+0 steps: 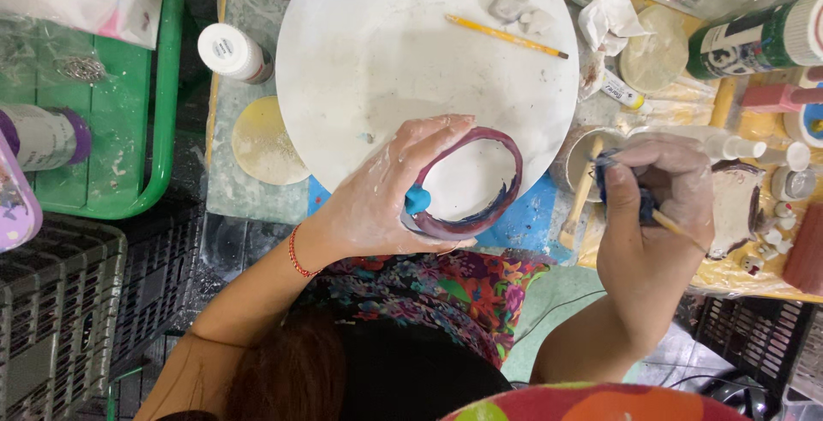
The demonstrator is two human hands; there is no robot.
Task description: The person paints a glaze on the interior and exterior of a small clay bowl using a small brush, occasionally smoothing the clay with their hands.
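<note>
Cluttered craft table (pixel 257 189) holds a white round board (pixel 386 52). At the board's near edge, the left hand (pixel 386 198) clamps a bowl (pixel 471 185), rim painted purple, inside white. Right of the board, the right hand (pixel 660 207) pinches a brush (pixel 677 228).

Left hand on painted ring, right hand on brush, over the round white board.

My left hand (pixel 386 194) grips a purple-and-blue painted ring (pixel 480 188) at its near edge, with a blue patch showing by my thumb; the ring lies partly over the round white board (pixel 386 52). My right hand (pixel 656 207) pinches a paintbrush (pixel 677 228), fingers stained blue, just beside a small cup (pixel 587 151). A yellow pencil (pixel 506 36) and grey clay lumps (pixel 521 9) lie on the board. A white bottle (pixel 233 52) stands at its left.
</note>
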